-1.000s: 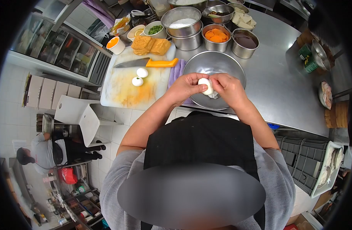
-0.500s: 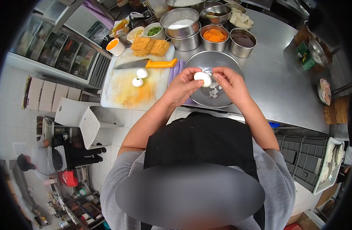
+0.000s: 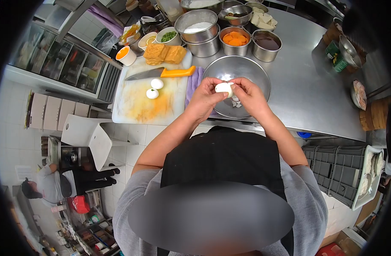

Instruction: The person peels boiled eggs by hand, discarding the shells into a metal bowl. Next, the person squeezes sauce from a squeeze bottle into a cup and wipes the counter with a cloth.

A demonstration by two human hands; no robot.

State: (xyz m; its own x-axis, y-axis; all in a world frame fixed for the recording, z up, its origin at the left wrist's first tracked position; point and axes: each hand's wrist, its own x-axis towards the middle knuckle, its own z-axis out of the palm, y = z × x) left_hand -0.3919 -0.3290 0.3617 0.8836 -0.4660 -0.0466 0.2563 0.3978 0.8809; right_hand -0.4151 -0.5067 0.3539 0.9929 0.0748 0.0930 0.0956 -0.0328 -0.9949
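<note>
Between my two hands is a white boiled egg (image 3: 223,88), held over a wide steel bowl (image 3: 258,71). My left hand (image 3: 204,99) is closed round the egg's left side, thumb in front. My right hand (image 3: 249,96) pinches at its right side, where a small white bit shows at the fingertips. Broken pieces of eggshell (image 3: 236,103) lie in the bowl below. On the cutting board (image 3: 123,112) to the left rest two more white eggs (image 3: 156,84), near a knife (image 3: 177,72) with a yellow handle.
Blocks of golden fried tofu (image 3: 164,54) sit at the board's back. A purple cloth (image 3: 194,81) lies between board and bowl. Behind stand steel pots, one with orange slices (image 3: 235,39), another with dark liquid (image 3: 267,42). Another person (image 3: 54,183) is at the far left.
My right fingers have closed in against the egg, where they were slightly apart from it before. The egg has shifted a little left and now looks tilted. The view has moved slightly.
</note>
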